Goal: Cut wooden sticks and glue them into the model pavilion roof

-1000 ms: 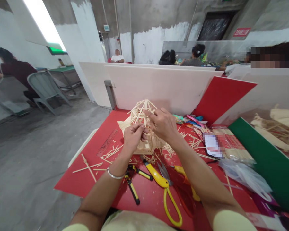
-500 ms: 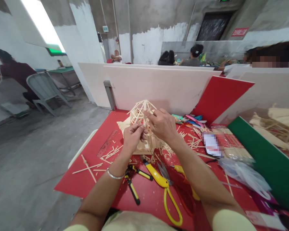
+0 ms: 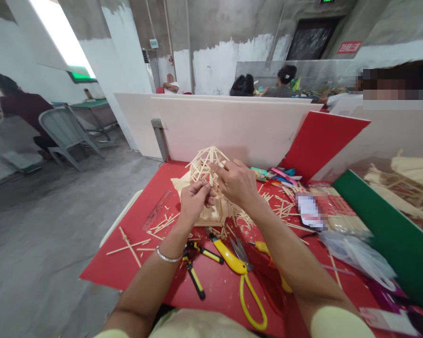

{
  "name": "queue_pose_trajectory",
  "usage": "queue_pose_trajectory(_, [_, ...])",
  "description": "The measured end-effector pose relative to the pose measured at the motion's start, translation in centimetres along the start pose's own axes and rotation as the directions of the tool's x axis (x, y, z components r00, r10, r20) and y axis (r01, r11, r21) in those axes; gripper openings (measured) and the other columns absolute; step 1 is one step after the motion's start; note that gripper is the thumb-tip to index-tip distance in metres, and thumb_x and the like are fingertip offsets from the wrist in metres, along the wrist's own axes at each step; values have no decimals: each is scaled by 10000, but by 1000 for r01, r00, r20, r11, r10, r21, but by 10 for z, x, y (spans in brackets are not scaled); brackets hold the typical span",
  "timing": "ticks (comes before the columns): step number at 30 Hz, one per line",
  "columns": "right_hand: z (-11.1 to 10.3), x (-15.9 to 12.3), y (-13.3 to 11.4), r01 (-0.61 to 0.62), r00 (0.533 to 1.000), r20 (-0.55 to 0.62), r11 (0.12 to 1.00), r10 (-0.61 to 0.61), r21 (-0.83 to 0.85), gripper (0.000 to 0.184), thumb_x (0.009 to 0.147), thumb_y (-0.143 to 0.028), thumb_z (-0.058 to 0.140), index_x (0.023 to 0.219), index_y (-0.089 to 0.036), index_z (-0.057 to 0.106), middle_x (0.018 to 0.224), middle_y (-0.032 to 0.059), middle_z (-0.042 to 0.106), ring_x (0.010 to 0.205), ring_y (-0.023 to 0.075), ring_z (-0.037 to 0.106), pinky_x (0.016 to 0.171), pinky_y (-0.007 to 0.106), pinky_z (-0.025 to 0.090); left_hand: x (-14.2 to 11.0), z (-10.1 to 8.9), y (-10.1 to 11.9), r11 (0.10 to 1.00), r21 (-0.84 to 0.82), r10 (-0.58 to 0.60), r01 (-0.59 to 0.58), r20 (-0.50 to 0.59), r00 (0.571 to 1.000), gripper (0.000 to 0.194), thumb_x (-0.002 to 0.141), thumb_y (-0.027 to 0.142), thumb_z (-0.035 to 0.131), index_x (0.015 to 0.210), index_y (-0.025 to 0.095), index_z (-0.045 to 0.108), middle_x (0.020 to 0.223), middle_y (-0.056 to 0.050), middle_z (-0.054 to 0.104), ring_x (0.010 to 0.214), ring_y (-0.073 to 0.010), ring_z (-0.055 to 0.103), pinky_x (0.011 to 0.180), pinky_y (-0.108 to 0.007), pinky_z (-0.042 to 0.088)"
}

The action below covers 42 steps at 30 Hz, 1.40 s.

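Note:
A small model made of pale wooden sticks [image 3: 201, 162] stands at the middle of the red table, with sticks rising to a peak and slatted, roof-like panels lower down. My left hand [image 3: 195, 199] is closed in a pinch at the model's front, its thumb and forefinger on the lower end of a thin wooden stick [image 3: 211, 174]. From the right, my right hand [image 3: 238, 183] reaches over the model, its forefinger against the upper part of that stick and the other fingers curled. The right thumb is hidden. Both hands cover much of the model's front.
Near me lie yellow-handled scissors [image 3: 238, 263], black-and-yellow pliers [image 3: 195, 272] and a yellow glue gun [image 3: 262, 247]. Loose sticks [image 3: 129, 244] and a ruler [image 3: 157, 210] are at left. Packs of sticks [image 3: 345, 216] and a plastic bag [image 3: 357, 258] lie at right. White boards [image 3: 232, 122] stand behind.
Hardly anything differs. The view has shifted very slightly, while both hands keep their places at the stick model.

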State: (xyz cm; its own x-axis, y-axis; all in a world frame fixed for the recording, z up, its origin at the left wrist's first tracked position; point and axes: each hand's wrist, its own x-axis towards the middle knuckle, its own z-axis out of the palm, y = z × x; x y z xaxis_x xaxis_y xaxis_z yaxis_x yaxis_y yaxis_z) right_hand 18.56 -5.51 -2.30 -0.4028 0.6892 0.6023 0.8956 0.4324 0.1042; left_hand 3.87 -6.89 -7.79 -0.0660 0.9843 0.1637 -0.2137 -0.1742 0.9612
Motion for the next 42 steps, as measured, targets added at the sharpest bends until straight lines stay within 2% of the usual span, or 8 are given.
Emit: queue_pose_trajectory(42, [1, 0, -1, -17, 1000, 26, 1000, 17, 5, 435, 968, -271, 409, 1387, -333, 513, 993, 65, 651, 911, 206, 482, 666, 298, 289, -1, 2, 1, 999, -17, -34, 33, -19, 999, 235, 737, 356, 710, 764, 127, 661, 602, -17, 674, 400, -99, 568, 386, -207, 426])
